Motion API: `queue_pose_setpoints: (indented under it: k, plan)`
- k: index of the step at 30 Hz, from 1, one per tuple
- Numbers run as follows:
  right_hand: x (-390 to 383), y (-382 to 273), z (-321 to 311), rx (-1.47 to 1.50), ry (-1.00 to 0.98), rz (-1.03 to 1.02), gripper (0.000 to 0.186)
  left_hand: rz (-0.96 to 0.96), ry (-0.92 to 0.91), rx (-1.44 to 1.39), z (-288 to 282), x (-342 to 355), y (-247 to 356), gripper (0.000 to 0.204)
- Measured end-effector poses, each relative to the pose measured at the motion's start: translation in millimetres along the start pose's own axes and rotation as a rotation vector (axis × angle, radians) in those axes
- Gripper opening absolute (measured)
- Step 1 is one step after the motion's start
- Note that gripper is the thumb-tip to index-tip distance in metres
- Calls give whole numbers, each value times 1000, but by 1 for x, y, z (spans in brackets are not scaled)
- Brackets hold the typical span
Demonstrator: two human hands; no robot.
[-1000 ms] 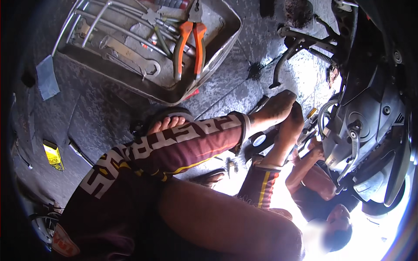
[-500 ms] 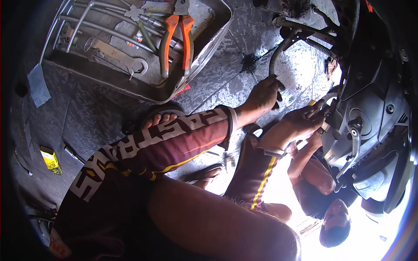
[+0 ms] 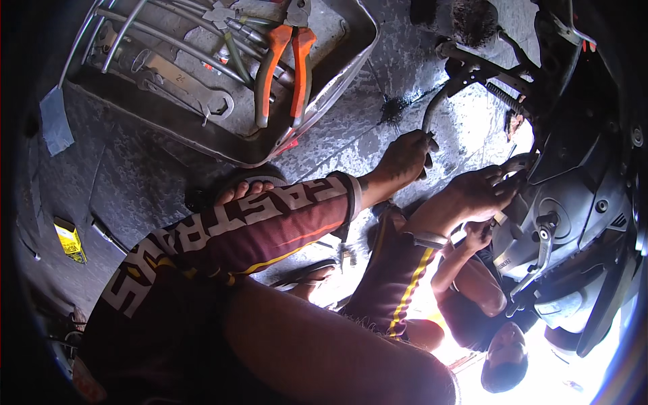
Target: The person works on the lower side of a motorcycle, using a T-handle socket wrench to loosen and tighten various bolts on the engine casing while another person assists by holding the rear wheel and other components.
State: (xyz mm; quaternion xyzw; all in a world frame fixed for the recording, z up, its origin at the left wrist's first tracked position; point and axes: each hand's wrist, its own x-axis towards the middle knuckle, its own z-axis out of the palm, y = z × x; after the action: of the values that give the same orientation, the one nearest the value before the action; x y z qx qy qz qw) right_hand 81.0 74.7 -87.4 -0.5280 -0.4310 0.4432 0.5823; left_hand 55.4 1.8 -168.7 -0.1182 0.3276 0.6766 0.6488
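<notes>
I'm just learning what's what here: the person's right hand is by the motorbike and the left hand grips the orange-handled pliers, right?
Not quite: in the head view, the orange-handled pliers lie in the tray, apart from the left hand. The right hand is by the motorbike.

Orange-handled pliers point(image 3: 302, 65) lie in a tray point(image 3: 236, 146), yellow box point(image 3: 69, 241) well apart.

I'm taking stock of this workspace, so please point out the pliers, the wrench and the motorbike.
Pliers point(image 3: 302, 67): head view, on the right orange handle.
Wrench point(image 3: 177, 79): head view, on the flat shank.
Motorbike point(image 3: 579, 196): head view, on the grey engine cover.
</notes>
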Motion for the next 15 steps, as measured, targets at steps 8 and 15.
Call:
queue_pose_setpoints:
  k: [8,15]
  plan:
    - [-2,-6,-31,40,40,99,20,459,-257,328,100,29,39,18]
    - [1,11,-75,89,41,166,19,341,-416,53,119,39,26,27]
